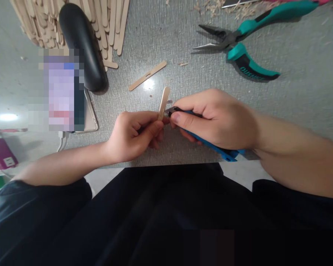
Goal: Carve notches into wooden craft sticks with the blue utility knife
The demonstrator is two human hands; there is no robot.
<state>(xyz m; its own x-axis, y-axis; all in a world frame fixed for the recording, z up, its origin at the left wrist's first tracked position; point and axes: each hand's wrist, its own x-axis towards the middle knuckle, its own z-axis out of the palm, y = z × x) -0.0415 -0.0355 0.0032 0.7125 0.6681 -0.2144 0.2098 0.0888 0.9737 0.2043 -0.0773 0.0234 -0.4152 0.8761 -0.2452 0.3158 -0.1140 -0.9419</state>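
Observation:
Between thumb and fingers, my left hand [137,135] pinches the lower end of a wooden craft stick [164,99], whose rounded top points up and away from me. My right hand [211,120] is wrapped round a blue utility knife [205,139]. The knife's dark metal tip meets the stick's side just above my left thumb; how far it cuts in cannot be made out. A second craft stick [147,76] with a small slot in its middle lies flat on the table beyond my hands.
Teal-handled needle-nose pliers [233,40] lie spread at the back right, near wood shavings [241,11]. A pile of craft sticks [108,22], a black case [83,48] and a blurred phone [61,92] with a cable occupy the left. The grey table's front edge [183,162] runs before my body.

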